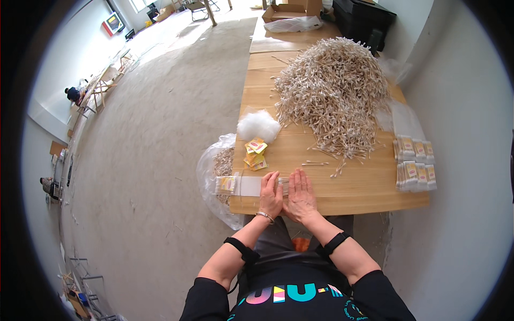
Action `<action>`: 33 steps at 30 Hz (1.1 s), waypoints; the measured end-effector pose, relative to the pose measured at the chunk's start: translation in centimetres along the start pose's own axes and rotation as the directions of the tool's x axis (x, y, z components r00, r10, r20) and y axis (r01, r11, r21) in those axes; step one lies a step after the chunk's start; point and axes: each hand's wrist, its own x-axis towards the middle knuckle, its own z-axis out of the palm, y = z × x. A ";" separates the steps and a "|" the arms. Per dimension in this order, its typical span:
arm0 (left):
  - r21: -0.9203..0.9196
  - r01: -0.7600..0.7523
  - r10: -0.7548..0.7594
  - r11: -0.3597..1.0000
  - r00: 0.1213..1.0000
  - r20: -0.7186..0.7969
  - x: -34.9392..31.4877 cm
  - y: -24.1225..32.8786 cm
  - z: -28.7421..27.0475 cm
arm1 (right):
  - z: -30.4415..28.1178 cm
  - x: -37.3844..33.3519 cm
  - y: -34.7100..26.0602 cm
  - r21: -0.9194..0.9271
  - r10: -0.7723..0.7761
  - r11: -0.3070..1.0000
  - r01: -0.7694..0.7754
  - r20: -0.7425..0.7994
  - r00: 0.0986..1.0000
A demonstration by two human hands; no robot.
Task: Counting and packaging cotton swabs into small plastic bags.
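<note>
Several swabs [284,185], likely light and snappable, best held mid-stick, lie between my left hand [271,196] and right hand [301,199], fingers together, whether pinching I cannot tell.

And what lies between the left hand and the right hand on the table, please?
In the head view, a small group of cotton swabs lies between the left hand and the right hand.
</note>
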 end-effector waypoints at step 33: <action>-0.051 0.038 -0.044 0.998 0.992 -0.114 1.5 -3.8 -7.9 | 3.0 3.0 -8.2 0.099 0.064 0.993 -0.069 0.048 0.997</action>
